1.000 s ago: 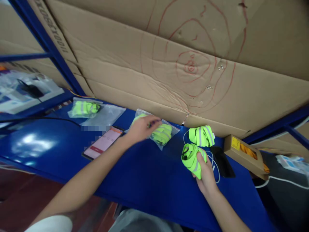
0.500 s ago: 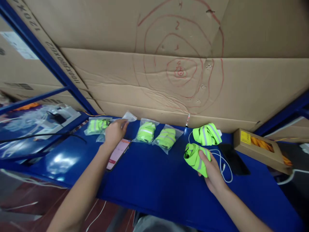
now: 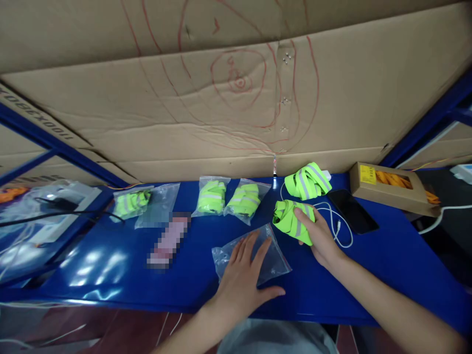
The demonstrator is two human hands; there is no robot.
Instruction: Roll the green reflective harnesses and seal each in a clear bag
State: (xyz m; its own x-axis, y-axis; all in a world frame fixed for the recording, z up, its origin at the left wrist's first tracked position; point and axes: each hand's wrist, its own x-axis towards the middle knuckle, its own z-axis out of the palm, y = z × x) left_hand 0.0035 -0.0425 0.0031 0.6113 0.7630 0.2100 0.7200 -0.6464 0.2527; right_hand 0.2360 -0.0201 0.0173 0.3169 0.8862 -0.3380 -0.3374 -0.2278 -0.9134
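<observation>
- Head view: on our blue table (image 3: pixel 201 241), a flat clear bag (image 3: pixel 277 260) now lies front and centre, absent there half a second ago.
- Our left hand (image 3: pixel 241 278), no longer at the spare bag (image 3: pixel 165 196), spreads open over it, apparently touching.
- Our right hand (image 3: pixel 324 241) still grips the neon bundle (image 3: pixel 287 216), just beyond the clear bag's right side; bag and bundle now sit close together, both within our reach.
</observation>
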